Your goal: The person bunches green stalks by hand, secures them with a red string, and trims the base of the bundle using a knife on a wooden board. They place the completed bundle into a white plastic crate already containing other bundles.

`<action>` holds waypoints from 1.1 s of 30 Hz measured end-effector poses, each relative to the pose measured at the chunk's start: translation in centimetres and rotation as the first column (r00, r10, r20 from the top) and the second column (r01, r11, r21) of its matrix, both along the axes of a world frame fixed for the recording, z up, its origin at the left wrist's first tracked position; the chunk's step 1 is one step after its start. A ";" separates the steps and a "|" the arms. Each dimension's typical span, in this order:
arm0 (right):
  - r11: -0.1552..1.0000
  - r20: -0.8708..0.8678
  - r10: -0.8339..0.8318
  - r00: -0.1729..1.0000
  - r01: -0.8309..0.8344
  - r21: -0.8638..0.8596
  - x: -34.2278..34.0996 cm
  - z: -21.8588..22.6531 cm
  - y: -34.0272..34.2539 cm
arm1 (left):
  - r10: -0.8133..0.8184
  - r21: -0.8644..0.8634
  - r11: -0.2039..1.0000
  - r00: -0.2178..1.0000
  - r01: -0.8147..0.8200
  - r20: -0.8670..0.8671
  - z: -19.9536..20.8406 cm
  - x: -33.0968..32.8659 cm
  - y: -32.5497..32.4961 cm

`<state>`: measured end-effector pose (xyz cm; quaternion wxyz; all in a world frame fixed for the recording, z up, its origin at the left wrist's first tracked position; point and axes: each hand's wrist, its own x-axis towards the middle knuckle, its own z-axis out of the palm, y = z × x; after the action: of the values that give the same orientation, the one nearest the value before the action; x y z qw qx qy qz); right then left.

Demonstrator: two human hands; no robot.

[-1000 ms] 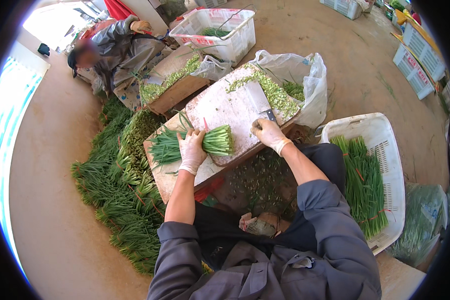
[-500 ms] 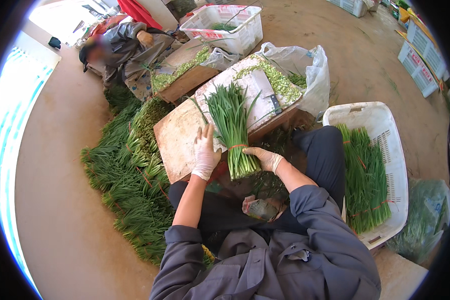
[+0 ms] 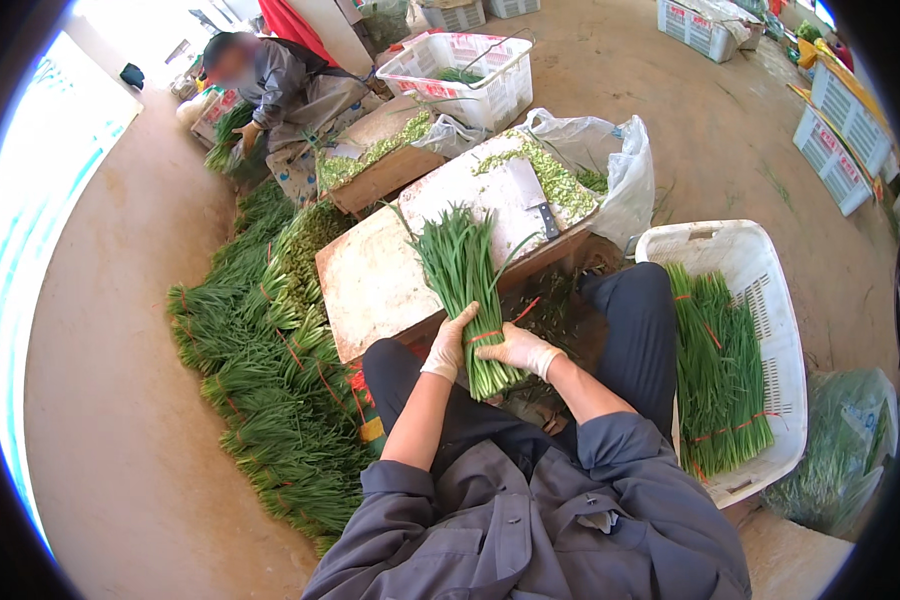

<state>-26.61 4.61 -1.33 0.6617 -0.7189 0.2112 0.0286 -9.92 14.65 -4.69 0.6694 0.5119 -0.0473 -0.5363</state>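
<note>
My gloved left hand (image 3: 451, 343) and gloved right hand (image 3: 522, 350) grip a bundle of garlic chives (image 3: 455, 262) from both sides, close to its cut pale stem ends. A red band circles the stems between my hands. The stems hang over my lap, while the leaf tips lean on the near edge of the low board table (image 3: 375, 285). Past the leaves, a knife (image 3: 545, 217) with a black handle lies on the table, its wide blade beside chopped pale stem bits (image 3: 560, 180).
Many banded chive bundles (image 3: 260, 390) cover the floor at my left. To my right stands a white plastic crate (image 3: 785, 400) with bundles inside. A clear plastic bag (image 3: 635, 170) hangs at the table's far right. Far left, a co-worker (image 3: 285, 85) bends over greens beside another board.
My left hand has moved from beside the leaves onto the stems. The bundle has come nearer to me. The co-worker has straightened somewhat and now holds greens.
</note>
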 end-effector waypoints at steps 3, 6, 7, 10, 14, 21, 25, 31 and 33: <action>0.909 -0.274 -0.051 0.960 -0.069 -0.411 -1.3 1.4 1.1 | 0.039 -0.070 0.996 0.975 -0.055 -0.217 0.5 -0.5 -1.1; 0.898 -0.319 -0.062 0.946 -0.087 -0.432 -1.5 3.1 1.1 | 0.032 -0.129 0.989 0.959 -0.070 -0.282 1.1 -0.5 -1.2; 0.907 -0.258 -0.085 0.962 -0.032 -0.420 -1.7 2.7 0.5 | 0.068 -0.138 0.985 0.961 -0.108 -0.267 1.9 -1.2 -1.7; 0.952 0.148 -0.171 0.974 0.202 -0.231 -1.4 2.8 -1.0 | 0.048 -0.202 0.974 0.970 -0.098 -0.238 2.6 -1.9 -2.1; 0.926 0.281 -0.351 0.893 0.376 -0.037 0.0 4.8 -2.1 | 0.077 -0.279 0.956 0.995 -0.091 -0.059 2.0 -2.7 -2.1; 0.749 0.479 -0.628 0.614 0.645 0.155 0.5 3.2 -3.6 | 0.028 -0.313 0.950 0.989 0.018 0.142 1.5 -4.4 -2.9; 0.534 0.265 -0.844 0.467 0.681 0.501 -0.3 1.6 -5.1 | -0.008 -0.283 0.959 0.997 -0.013 -0.075 1.6 -4.5 -3.8; 0.487 0.124 -0.858 0.498 0.715 0.502 -0.3 0.9 -5.8 | -0.032 -0.220 0.976 0.988 -0.002 -0.152 1.1 -4.4 -3.1; 0.584 0.209 -0.805 0.555 0.679 0.444 -0.2 1.6 -5.5 | -0.030 -0.231 0.973 0.989 -0.004 -0.141 1.5 -4.6 -3.1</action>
<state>-26.82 -0.93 0.23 0.7419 -0.4343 0.3547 -0.3677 -14.50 11.60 -3.15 0.7225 0.3903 -0.0643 -0.5671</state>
